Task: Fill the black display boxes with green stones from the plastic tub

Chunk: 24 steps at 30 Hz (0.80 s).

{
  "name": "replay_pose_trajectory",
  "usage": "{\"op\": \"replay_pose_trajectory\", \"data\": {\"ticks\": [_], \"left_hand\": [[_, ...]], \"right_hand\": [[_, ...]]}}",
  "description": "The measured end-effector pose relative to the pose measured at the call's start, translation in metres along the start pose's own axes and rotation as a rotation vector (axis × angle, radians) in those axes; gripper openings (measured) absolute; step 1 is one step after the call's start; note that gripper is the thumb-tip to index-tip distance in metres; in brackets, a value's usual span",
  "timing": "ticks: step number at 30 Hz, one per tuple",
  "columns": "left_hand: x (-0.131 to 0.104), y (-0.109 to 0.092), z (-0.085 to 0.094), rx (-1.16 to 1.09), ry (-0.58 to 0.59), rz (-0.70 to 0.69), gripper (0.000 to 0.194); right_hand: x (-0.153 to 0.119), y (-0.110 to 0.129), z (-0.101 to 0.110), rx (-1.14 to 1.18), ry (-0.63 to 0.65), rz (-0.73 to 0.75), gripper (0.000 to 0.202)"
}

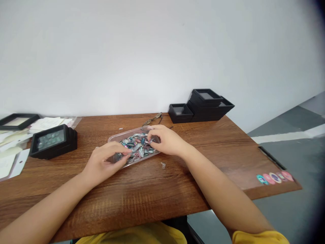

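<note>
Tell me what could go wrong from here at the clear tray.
Shiny pieces lie loose in the clear tray, so the left hand or right hand might flick some over its rim. The glasses just behind it could get knocked. The small clear piece loose in front may be brushed away.

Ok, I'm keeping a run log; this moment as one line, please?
left hand: at pieces; right hand: at pieces; grip: unclear; tub: on table, pieces inside; black boxes: left and right of tub
</note>
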<state>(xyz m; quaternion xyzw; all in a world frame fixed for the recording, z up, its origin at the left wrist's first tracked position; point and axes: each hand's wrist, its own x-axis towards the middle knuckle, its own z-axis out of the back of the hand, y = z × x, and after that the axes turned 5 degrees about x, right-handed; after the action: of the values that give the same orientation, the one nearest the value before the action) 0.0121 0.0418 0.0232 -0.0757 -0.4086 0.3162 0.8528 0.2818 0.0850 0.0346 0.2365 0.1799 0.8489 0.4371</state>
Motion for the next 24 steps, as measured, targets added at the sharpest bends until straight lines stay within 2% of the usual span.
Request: {"op": "replay_pose_trajectory", "data": {"ticks": [7, 15, 24], "left_hand": [[-0.0003, -0.0030, 0.0034, 0.051, 0.091, 0.112, 0.028], [0.0004, -0.0060, 0.0005, 0.020, 0.050, 0.101, 0.022], [0.0009, -0.0053, 0.0002, 0.063, 0.034, 0.074, 0.017]], "right_hand": [[-0.0004, -0.0021, -0.0003, -0.065, -0.109, 0.057, 0.006], [0.0026, 0.0054, 0.0035, -0.166, -0.218, 0.189, 0.018], [0.0041, 0.0068, 0.0020, -0.149, -0.330, 0.298, 0.028]]}}
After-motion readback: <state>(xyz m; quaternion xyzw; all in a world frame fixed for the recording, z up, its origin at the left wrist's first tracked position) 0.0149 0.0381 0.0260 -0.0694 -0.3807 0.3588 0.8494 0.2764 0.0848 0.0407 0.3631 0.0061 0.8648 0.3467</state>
